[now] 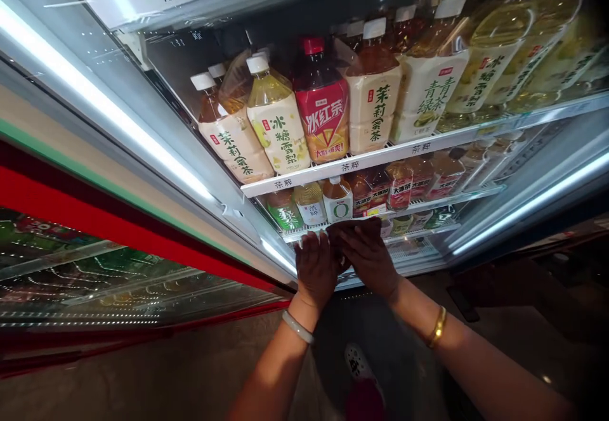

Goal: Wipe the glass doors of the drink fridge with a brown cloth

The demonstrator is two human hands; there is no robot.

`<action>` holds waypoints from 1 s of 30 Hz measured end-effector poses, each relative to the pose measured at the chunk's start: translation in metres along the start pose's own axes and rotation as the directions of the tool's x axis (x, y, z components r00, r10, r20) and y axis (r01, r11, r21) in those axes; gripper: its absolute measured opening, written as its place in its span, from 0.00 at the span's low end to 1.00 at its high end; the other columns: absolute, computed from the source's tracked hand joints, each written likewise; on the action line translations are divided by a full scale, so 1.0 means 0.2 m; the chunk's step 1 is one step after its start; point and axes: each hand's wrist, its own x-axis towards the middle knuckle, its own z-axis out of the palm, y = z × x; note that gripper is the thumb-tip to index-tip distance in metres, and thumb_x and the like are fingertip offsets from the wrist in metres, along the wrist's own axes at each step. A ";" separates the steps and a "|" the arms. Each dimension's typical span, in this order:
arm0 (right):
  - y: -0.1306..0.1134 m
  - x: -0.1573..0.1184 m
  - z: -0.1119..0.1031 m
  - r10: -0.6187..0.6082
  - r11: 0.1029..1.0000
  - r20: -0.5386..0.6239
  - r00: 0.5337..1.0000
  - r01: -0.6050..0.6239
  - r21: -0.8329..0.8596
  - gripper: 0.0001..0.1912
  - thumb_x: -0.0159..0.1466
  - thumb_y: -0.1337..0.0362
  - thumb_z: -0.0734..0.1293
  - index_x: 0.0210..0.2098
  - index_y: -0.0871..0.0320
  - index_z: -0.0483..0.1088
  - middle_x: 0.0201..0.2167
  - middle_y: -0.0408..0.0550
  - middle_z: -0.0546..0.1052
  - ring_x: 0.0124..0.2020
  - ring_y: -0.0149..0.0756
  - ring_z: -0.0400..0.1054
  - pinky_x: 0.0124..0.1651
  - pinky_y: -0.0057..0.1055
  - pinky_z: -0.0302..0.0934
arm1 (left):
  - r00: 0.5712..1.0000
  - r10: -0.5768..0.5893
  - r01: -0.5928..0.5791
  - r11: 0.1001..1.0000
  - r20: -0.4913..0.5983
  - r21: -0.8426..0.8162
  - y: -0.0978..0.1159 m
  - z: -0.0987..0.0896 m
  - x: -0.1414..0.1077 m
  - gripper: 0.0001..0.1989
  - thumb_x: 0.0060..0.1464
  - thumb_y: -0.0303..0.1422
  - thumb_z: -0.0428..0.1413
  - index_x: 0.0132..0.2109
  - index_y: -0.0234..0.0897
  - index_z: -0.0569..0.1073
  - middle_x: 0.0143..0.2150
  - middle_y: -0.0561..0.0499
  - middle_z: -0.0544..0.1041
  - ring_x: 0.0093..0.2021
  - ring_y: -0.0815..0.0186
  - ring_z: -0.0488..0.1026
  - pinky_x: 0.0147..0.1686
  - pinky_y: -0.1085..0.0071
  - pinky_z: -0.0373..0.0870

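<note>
A dark brown cloth (354, 223), bunched up, is held between my two hands in front of the lower shelves of a drinks fridge. My right hand (370, 259), with a gold bangle on the wrist, presses over the cloth with bent fingers. On the cloth's left side is my left hand (316, 269), a pale bangle at its wrist, its fingers curled and its thumb side against the cloth. Part of the cloth is hidden behind the fingers. Just beyond stand a bottle with a green 0 label (338, 200) and a white-labelled tea bottle (311, 204).
Large tea bottles, among them a red one (322, 107), line the upper shelf (380, 156). A bright light strip (118, 107) runs along the fridge's left side. To the left is another red-framed cooler (143, 243). My shoe (356, 361) is on the floor below.
</note>
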 end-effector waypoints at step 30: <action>0.53 -0.12 -0.27 -0.049 0.996 -0.069 0.996 0.044 -0.072 0.26 0.69 0.70 0.71 0.65 0.51 0.74 0.57 0.45 0.82 0.72 0.36 0.65 0.81 0.36 0.53 | 1.000 -0.026 0.026 0.999 -0.012 -0.042 0.45 0.34 0.18 0.47 0.61 0.27 0.57 0.81 0.37 0.44 0.82 0.40 0.43 0.80 0.49 0.21 0.71 0.36 0.08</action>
